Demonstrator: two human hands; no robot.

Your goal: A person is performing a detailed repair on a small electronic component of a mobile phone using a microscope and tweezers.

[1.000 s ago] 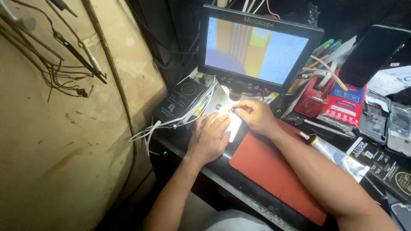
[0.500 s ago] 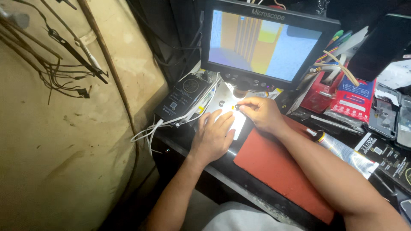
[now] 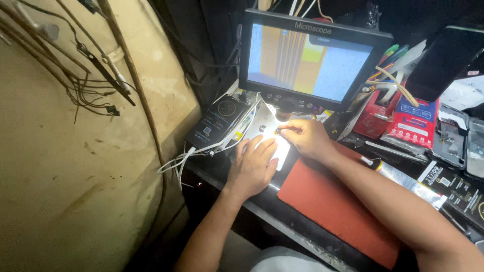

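My left hand (image 3: pixel 253 166) lies flat, fingers spread, on a brightly lit white plate (image 3: pixel 282 149) under a digital microscope. My right hand (image 3: pixel 306 137) pinches a small dark part (image 3: pixel 278 132) at its fingertips just above that plate. Behind both hands stands the microscope's black screen (image 3: pixel 311 61), with yellow and blue bands magnified on it. Glare hides what lies directly under my left fingers.
A red mat (image 3: pixel 337 204) covers the bench under my right forearm. A black power bank (image 3: pixel 217 122) with white cables (image 3: pixel 177 162) sits at the left. Red packets (image 3: pixel 416 126), pens, a tube (image 3: pixel 408 183) and phone parts (image 3: pixel 447 143) crowd the right. A stained wall with hanging wires (image 3: pixel 96 75) stands at the left.
The view has shifted slightly. My right hand has edged a little closer to the microscope base. My left hand stays flat on the lit plate.
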